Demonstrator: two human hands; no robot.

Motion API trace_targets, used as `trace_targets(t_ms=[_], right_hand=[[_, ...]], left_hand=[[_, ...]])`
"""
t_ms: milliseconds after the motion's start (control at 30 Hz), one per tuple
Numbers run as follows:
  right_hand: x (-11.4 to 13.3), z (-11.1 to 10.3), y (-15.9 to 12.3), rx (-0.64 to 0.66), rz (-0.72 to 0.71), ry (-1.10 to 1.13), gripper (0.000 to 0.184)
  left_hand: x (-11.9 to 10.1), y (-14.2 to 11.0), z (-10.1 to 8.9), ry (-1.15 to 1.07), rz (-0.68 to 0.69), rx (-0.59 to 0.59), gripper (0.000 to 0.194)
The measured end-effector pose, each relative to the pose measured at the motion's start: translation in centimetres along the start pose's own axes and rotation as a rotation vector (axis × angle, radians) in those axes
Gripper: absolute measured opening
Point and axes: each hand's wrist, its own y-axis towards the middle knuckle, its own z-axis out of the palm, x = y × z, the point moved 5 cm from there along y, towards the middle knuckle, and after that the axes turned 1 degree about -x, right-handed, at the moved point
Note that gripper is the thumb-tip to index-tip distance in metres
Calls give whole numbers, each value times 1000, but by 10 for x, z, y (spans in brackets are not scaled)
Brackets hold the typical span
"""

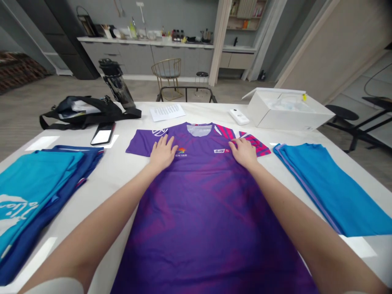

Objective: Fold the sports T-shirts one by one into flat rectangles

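A purple T-shirt [208, 204] with pink patterning lies spread face up on the white table, its collar at the far side and its lower hem running out of view toward me. My left hand [163, 152] rests flat on the shirt near the sleeve on the left, fingers apart, beside a small orange logo. On the opposite side, my right hand [243, 152] lies on the chest close to the pink sleeve, fingers stretched out and slightly bent, next to the "BIG" print. Neither hand appears to grip the cloth.
Folded blue shirts [45, 171] are stacked at left; more folded blue clothing [333, 183] lies at right. Toward the table's far side are a phone [103, 134], black bag [82, 110], bottle [118, 83], paper [167, 112], white device [239, 116] and white box [284, 110].
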Motion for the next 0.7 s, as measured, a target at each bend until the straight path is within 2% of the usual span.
trace_targets(t_ms=[100,167,300,400,467,533,567,633,700], right_hand=[[-33,17,44,101,204,37,61],[-54,31,57,159,272,56,66],[-82,47,57,148,290,52,77],[-89,45,52,150,300,-8,80],[-81,39,51,134,271,-75,78],[-59,33,56,91,135,-126,74],[-43,33,59,83,36,-130,72],[-10,40,67,136,-130,-90,70],[14,53,77,242,-139,-38,71]], left_hand=[[44,52,11,-54,-168,22,67],[70,66,20,-70,-219,79,71],[104,60,27,20,-303,140,79],[115,48,22,72,-438,153,88],[112,45,18,89,-529,154,91],[97,50,13,110,-501,87,87],[83,55,12,114,-412,43,82],[47,69,16,99,-135,4,70],[16,83,29,63,58,82,64]])
